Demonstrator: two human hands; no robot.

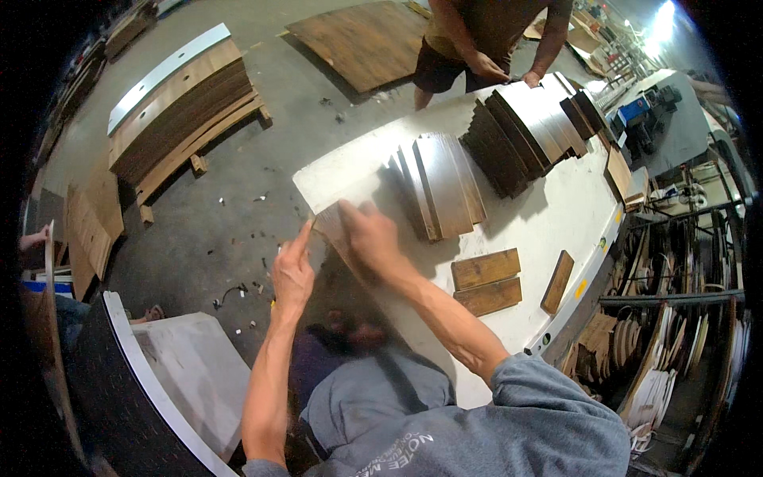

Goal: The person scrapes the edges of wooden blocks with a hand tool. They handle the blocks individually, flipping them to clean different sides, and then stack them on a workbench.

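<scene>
My left hand (293, 274) is at the near left edge of the white table (322, 171). Its index finger is stretched out, with the tip at the corner of a thin pale board (328, 226) along that edge. My right hand (369, 240) is over the same board, smeared by motion. Its fingers look curled, and anything inside them is hidden. Right of it stands a stack of grey-faced strips (445, 187), with a larger stack of panels (532, 119) behind. Two brown wooden blocks (486, 270) and a third block (557, 281) rest nearer to me.
Across the table a person (493, 36) has both hands by the larger stack. A level (576, 290) runs along the table's right edge. Curved boards (183, 103) sit on a pallet at left. Racks of cut pieces (644, 334) stand at right, and scraps litter the floor.
</scene>
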